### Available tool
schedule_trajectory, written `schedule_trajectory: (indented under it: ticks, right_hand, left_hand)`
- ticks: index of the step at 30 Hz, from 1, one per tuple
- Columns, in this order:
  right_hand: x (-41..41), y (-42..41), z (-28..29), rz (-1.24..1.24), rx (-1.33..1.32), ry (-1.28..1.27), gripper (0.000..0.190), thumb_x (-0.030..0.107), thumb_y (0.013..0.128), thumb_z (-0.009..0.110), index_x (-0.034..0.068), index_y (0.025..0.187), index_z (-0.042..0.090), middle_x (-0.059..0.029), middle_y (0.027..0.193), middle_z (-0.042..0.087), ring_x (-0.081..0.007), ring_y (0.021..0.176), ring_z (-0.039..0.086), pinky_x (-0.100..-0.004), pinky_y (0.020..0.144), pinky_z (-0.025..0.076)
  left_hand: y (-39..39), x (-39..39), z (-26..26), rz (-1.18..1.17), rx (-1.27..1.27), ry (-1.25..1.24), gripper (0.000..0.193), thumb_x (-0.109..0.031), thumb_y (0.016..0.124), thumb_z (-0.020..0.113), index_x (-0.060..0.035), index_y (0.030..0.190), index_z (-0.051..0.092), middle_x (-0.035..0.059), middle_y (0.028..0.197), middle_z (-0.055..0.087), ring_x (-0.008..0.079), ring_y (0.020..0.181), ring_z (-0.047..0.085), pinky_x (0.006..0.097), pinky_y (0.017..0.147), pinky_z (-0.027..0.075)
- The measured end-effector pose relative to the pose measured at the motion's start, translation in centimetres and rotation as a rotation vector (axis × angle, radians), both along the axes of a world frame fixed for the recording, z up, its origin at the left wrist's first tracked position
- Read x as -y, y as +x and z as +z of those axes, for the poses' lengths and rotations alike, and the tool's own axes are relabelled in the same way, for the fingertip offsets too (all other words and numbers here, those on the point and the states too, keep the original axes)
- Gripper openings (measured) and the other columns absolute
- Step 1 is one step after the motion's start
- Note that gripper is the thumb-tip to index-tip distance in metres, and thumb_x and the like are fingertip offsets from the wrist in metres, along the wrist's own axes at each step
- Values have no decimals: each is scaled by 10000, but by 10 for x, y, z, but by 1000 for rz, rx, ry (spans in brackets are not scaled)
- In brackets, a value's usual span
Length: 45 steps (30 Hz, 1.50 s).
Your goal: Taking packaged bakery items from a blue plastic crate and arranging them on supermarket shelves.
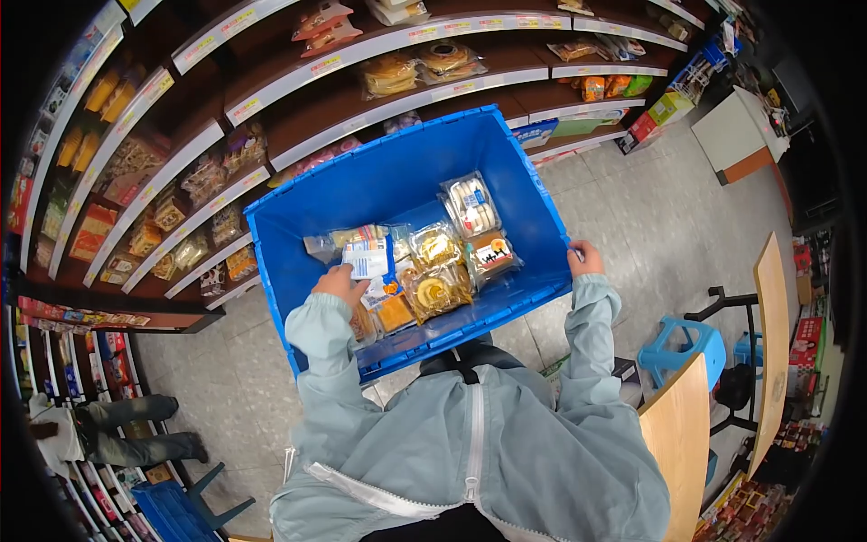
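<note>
A large blue plastic crate (406, 345) is directly before me, holding several clear-wrapped packs of bread and pastries. My left hand (342, 283) reaches inside at the left, its fingers on a blue-and-white labelled food package (368, 257); whether they grip it is hard to tell. The crate's right rim is gripped by my right hand (585, 259). Near the middle lie round pastries in clear wrap (437, 291), one pack above another. Toward the right are a pack of white round pieces (472, 203) and a brown pack with a printed label (493, 256).
Store shelves (399, 101) with packaged bread curve beyond the crate. A person (122, 427) stands at the lower left beside other shelves and a blue chair (176, 508). At the right are a light-blue plastic stool (684, 345) and a wooden tabletop (677, 433).
</note>
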State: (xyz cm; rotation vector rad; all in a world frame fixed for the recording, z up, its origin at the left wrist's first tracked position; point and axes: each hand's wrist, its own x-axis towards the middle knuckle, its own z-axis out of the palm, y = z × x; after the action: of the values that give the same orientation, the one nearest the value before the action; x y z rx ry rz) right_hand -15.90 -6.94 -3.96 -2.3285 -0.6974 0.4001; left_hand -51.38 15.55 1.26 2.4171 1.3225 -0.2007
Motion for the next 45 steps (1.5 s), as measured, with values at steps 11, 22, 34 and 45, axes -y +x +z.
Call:
schedule_trajectory:
  ticks: [11, 22, 34, 45]
  right_hand:
    - [-178, -97, -115, 748, -337, -845, 536, 430, 657, 510, 51, 1032, 459, -157, 1029, 473, -254, 940, 461, -324, 804, 357]
    - [-183, -84, -153, 560, -350, -642, 563, 358, 644, 534, 56, 1099, 396, -158, 1041, 465, -257, 956, 452, -315, 823, 344]
    - [-188, -87, -199, 394, -380, -472, 719, 295, 614, 572, 53, 1196, 228, -167, 1112, 403, -274, 1038, 378, -295, 868, 291]
    - [-201, -86, -211, 172, -648, -74, 560, 277, 541, 645, 70, 984, 373, -153, 937, 435, -263, 902, 409, -304, 771, 330]
  left_hand:
    - [-4, 5, -292, 622, -149, -737, 521, -442, 696, 464, -27, 1010, 487, 166, 1012, 485, 250, 790, 529, 366, 741, 401]
    - [76, 16, -222, 946, 103, -1233, 652, -524, 616, 500, 25, 961, 441, 169, 826, 517, 255, 611, 529, 366, 613, 435]
    - [125, -42, -259, 546, 278, -713, 726, -434, 609, 511, 88, 1077, 321, 240, 986, 453, 316, 910, 451, 318, 756, 360]
    - [129, -34, -259, 636, 646, -730, 691, -346, 581, 598, 91, 1034, 313, 203, 996, 416, 278, 938, 406, 311, 768, 333]
